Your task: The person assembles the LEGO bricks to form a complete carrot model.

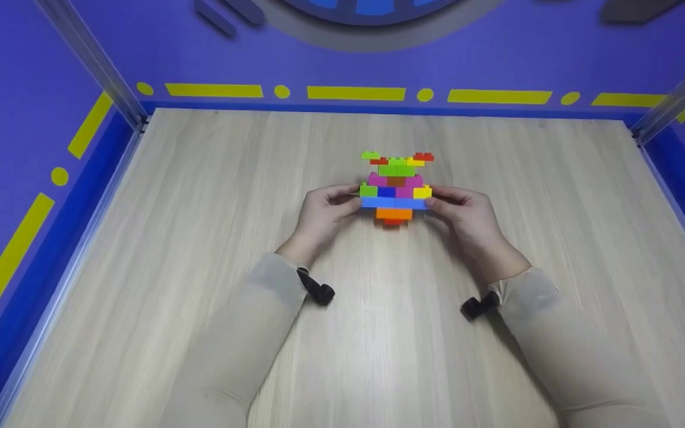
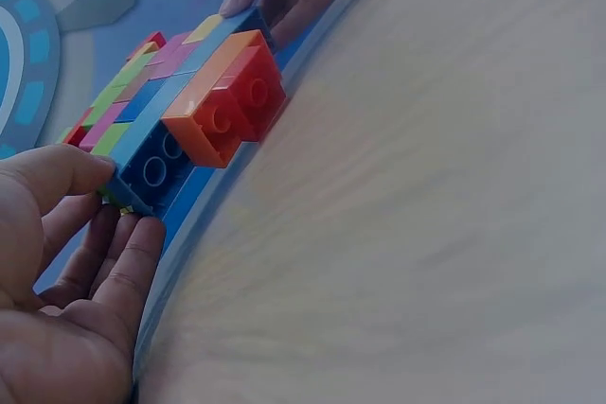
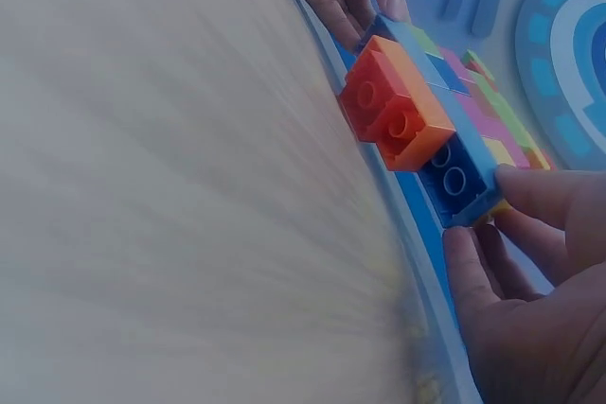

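Between both hands is a figure built of toy building bricks (image 1: 396, 181), with green, red, yellow, pink, brown and blue rows above orange and red bricks at its bottom. My left hand (image 1: 323, 217) pinches the left end of its long blue row, thumb in front and fingers behind and below. At the opposite end, my right hand (image 1: 470, 220) pinches the same blue row. In the left wrist view, the hollow undersides of the blue layer (image 2: 156, 163) and the orange brick (image 2: 204, 130) show. The right wrist view shows the red brick (image 3: 369, 92) at the very bottom.
A pale wood-grain table (image 1: 378, 333) lies under the hands. Blue panels with yellow marks (image 1: 356, 93) stand along its back and sides, with metal posts (image 1: 90, 59) at the corners. A black wrist camera (image 1: 320, 293) juts from the left sleeve, another (image 1: 474, 307) from the right.
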A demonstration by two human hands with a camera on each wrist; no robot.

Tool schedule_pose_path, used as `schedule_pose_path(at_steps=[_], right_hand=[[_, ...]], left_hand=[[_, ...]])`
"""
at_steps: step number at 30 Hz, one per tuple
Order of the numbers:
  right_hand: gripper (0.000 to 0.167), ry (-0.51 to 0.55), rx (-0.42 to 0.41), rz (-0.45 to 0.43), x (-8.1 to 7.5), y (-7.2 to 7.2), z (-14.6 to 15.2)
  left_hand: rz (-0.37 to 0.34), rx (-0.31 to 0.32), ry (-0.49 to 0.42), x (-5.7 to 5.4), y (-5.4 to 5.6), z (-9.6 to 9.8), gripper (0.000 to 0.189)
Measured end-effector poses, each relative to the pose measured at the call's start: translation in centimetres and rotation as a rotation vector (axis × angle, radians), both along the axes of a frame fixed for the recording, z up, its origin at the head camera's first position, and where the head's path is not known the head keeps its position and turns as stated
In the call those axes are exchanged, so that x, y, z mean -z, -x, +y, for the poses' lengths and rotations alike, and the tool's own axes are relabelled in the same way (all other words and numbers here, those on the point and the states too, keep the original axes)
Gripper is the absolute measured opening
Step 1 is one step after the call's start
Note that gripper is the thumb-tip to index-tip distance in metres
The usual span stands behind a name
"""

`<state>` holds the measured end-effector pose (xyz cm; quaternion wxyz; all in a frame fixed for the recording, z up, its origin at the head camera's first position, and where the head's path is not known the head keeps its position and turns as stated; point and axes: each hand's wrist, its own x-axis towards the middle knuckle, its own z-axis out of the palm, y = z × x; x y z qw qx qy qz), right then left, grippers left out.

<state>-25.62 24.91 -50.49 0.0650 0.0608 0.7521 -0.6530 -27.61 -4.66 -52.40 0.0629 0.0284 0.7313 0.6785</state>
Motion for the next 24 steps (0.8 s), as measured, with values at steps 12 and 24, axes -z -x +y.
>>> schedule_pose_path(at_steps=[12, 24], right_hand=[[0.047, 0.026, 0.051, -0.029, -0.10, 0.10, -0.13], [0.046, -0.018, 0.057, -0.037, 0.04, 0.17, -0.08]], left_hand=[[0.012, 0.000, 0.056, -0.13, -0.08, 0.07, 0.039], [0.016, 0.002, 0.053, -0.04, -0.14, 0.17, 0.039]])
